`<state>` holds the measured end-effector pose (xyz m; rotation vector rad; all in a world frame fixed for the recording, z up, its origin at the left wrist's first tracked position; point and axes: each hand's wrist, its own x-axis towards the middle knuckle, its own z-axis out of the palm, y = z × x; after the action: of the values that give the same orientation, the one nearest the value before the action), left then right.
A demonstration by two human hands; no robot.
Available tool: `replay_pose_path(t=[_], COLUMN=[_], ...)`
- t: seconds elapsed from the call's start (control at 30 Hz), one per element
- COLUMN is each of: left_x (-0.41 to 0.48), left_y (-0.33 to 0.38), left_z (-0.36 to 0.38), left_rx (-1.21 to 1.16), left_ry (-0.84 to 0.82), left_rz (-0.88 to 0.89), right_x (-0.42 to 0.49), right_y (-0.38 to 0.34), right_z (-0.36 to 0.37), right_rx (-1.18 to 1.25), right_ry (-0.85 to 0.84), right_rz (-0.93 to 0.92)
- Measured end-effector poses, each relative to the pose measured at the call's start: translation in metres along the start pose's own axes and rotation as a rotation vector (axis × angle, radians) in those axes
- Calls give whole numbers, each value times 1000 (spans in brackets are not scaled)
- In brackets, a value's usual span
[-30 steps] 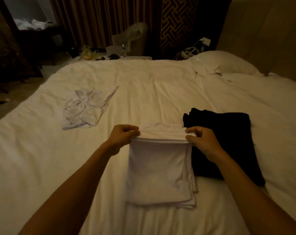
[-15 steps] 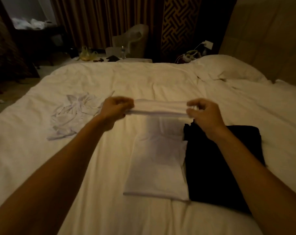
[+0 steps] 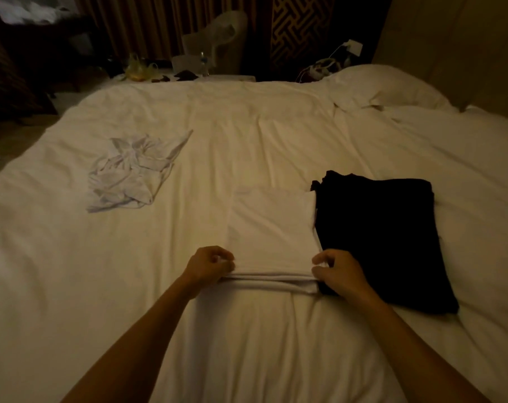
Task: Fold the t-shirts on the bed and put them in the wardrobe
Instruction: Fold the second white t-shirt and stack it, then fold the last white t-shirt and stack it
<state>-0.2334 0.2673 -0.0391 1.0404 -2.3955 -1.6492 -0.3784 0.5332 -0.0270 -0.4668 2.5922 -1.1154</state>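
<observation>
We are pinching the near edge of the folded white t-shirt [image 3: 270,228] with the left hand [image 3: 209,267] and right hand [image 3: 338,271], touching the black garment [image 3: 378,237].

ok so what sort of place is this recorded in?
A bedroom, probably a hotel room. There is a wide bed with white bedding, a pillow by a padded headboard, and heavy pleated curtains behind.

The wide white-covered bed [image 3: 247,126] carries four things. A crumpled white cotton t-shirt [image 3: 130,173] lies on the left, towards the far side. A folded white cotton t-shirt [image 3: 270,228] lies near the middle, its right edge touching a folded black fabric garment [image 3: 378,234]. A plump white pillow [image 3: 378,85] rests at the far right.
</observation>
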Motion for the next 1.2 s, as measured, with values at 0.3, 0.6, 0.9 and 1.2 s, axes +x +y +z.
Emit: replay_pose_path(t=[0.3, 0.6, 0.9, 1.2], left_x=[-6, 5, 8, 19], left_y=[7, -30, -36, -48], left_z=[5, 60, 57, -50], left_rx=[564, 786, 732, 638], left_ry=[104, 7, -22, 151], left_rz=[127, 299, 318, 296], right_x=[-21, -5, -4, 10], right_y=[-25, 1, -7, -104], right_z=[0, 67, 68, 111], right_rx=[-491, -710, -687, -583], right_ry=[156, -133, -154, -66], right_rz=[-126, -184, -103, -350])
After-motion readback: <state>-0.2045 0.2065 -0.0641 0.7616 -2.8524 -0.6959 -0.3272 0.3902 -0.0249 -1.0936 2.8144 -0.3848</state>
